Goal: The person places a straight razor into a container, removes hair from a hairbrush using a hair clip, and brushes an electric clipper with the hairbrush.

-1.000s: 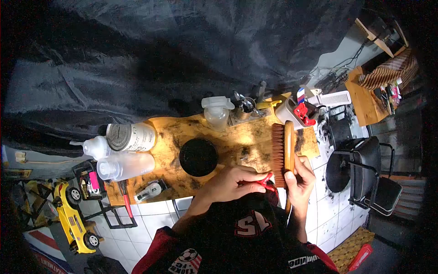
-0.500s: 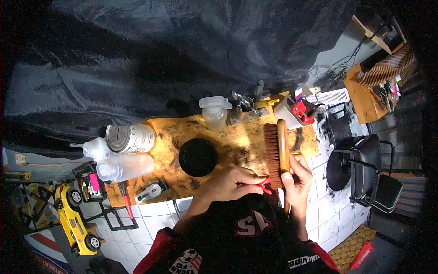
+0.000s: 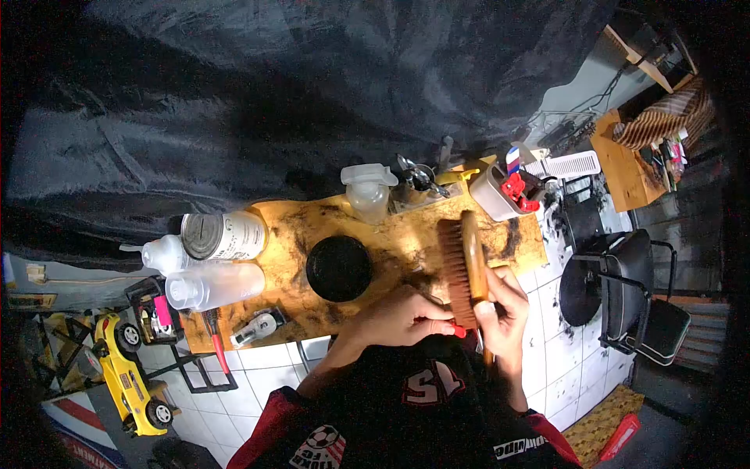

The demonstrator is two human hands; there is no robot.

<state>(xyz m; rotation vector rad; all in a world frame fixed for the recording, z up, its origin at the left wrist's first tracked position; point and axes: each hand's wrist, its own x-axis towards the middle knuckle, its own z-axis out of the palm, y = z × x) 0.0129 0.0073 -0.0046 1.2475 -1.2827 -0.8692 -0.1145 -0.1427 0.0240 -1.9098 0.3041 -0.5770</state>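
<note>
Your right hand (image 3: 508,313) has its fingers clamped on a wooden brush (image 3: 473,250), above the surface (image 3: 414,246); your left hand (image 3: 400,317) pinches a small red item (image 3: 458,331) beside the bristles (image 3: 455,270). The dark-smudged surface carries a round black pad (image 3: 339,269), spray bottle (image 3: 367,195) and tin (image 3: 226,237). Beyond hangs a dark sheet (image 3: 273,102); a black chair (image 3: 626,266) stands right, over white tiles (image 3: 558,367).
</note>
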